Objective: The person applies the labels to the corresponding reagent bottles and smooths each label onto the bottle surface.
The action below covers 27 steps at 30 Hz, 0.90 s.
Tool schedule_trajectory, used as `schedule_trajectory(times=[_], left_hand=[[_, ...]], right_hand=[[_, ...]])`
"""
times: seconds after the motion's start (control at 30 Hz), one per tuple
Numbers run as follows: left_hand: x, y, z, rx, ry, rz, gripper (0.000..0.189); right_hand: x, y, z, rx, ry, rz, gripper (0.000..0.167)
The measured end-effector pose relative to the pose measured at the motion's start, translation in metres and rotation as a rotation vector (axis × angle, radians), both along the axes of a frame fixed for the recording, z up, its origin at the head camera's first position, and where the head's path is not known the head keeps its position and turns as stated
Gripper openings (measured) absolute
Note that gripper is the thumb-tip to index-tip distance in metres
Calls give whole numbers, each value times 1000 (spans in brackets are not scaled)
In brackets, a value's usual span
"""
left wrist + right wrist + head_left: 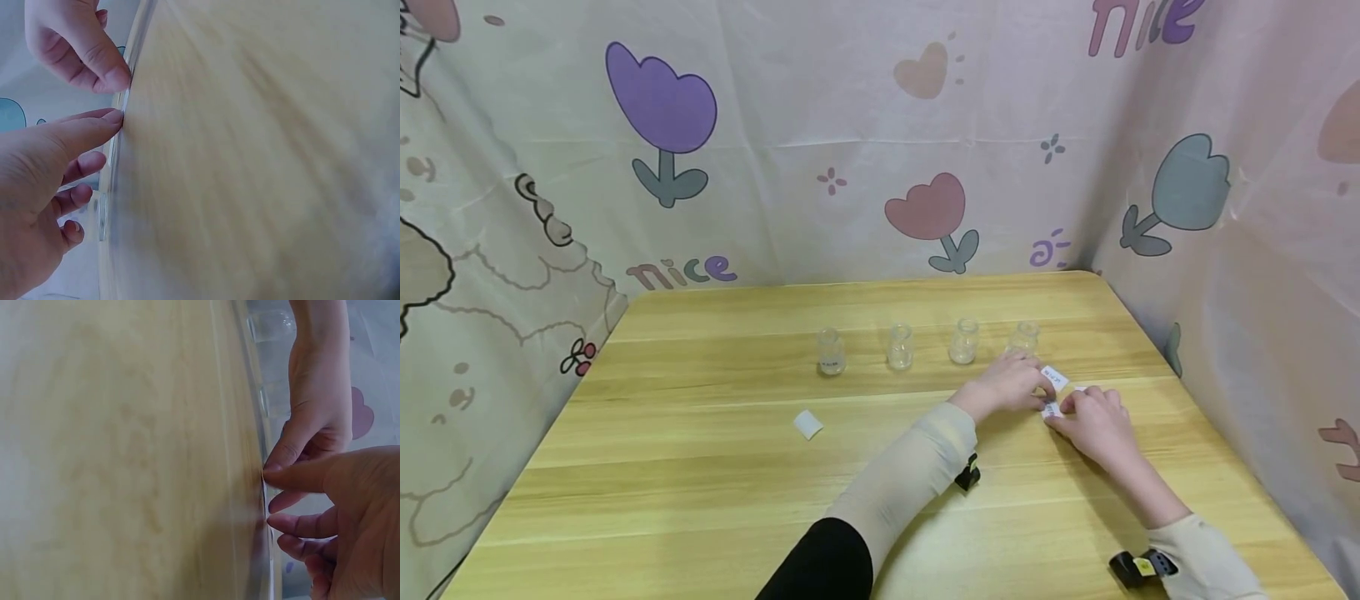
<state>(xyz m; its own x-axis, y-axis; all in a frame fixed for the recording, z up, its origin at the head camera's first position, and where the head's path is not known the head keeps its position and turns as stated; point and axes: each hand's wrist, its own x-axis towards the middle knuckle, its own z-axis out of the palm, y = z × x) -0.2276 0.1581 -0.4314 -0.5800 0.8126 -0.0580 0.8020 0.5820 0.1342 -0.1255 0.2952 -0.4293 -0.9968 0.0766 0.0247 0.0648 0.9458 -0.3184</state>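
Note:
Both hands meet over a small white printed label on the right half of the table. My left hand pinches its left side, thumb and fingertips low at the tabletop. From the right, my right hand holds the other edge between thumb and forefinger. In the left wrist view, the left thumb and the right hand come close together at the table surface. A second printed label lies just behind, and a white corner of another shows behind the right fingers.
Several small clear glass jars stand in a row behind the hands. The leftmost jar bears a label low on its side; the rightmost jar is partly hidden by the left hand. A blank white paper piece lies left on the wooden table.

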Motion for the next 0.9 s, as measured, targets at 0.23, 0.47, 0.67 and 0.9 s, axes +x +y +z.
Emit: schedule_trajectory(times=[0.23,0.47,0.67,0.9], left_hand=[[1,0,-2,8,8,24,22],[-1,0,-3,-42,35,21,31],[0,1,0,-52,36,14,30],[1,0,2,-39,13,19,25]], right_hand=[[0,-3,0,17,-7,-9,38],[-2,-4,-2,25,-11,-23,32],[-2,-5,-1,26,-14,-25,29],[-2,-7,1,18,-33,-16,24]])
